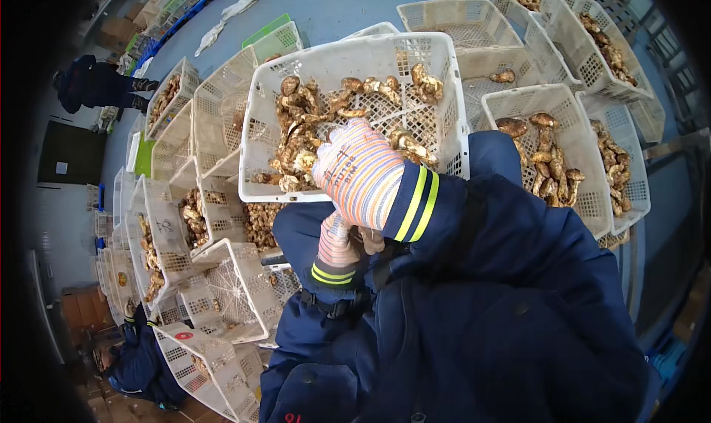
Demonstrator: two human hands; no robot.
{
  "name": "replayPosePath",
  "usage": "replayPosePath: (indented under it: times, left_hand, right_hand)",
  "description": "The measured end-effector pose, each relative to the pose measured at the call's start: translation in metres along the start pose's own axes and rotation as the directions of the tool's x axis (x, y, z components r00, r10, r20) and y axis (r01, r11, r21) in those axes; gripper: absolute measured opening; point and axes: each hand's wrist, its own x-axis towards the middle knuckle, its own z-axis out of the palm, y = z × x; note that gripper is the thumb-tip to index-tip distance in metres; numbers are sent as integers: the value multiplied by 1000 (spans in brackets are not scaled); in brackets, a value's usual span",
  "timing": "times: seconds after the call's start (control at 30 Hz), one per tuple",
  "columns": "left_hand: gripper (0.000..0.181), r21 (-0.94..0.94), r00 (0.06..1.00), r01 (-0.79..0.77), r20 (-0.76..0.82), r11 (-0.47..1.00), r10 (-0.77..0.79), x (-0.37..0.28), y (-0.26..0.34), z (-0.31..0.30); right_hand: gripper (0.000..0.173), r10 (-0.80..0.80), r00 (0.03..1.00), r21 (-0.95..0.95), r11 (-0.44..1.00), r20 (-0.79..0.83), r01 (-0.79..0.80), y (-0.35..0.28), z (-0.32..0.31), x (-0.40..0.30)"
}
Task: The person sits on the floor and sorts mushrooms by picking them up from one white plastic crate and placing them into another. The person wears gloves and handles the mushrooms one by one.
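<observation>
A white perforated plastic crate (355, 48) stands before me, with brown-and-cream mushrooms (300, 106) heaped along its left side and a few more at the back and right. My right hand (358, 170), in a striped knitted glove, reaches over the crate's near rim beside the left heap; its fingers are hidden, so whether it holds a mushroom cannot be told. Under it, close to my lap, is my left hand (338, 242), also gloved and partly covered by the right wrist. A brownish thing, possibly a mushroom stem, shows at that hand.
To the right, a crate (583, 162) holds long-stemmed mushrooms, and others stand behind it. More crates (166, 217) crowd the left side, some tilted. One person (100, 84) is at the upper left, another (144, 362) at the lower left. White cloths (228, 20) lie on the blue floor.
</observation>
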Motion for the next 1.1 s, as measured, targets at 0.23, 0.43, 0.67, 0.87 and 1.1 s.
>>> replayPosePath:
  times: [0.23,0.43,0.67,0.87,1.1]
  left_hand:
    - [47,-24,998,8,-66,1000,-10,-3,-6,-8]
    - [39,-49,996,30,-85,998,-34,-1,-4,-3]
    - [37,22,996,54,-74,998,-53,-3,5,11]
    - [27,457,963,-150,-132,877,233,-9,9,-7]
    - [21,871,760,-385,111,306,640,7,20,-5]
  right_hand:
    - [28,10,998,49,999,70,-13,-2,-3,1]
    - [29,24,997,69,997,68,-29,2,8,4]
    - [27,74,995,138,987,67,-82,10,16,6]
    - [25,85,942,221,975,-326,-12,27,42,-4]
    - [37,152,896,214,975,-416,-66,53,27,-25]
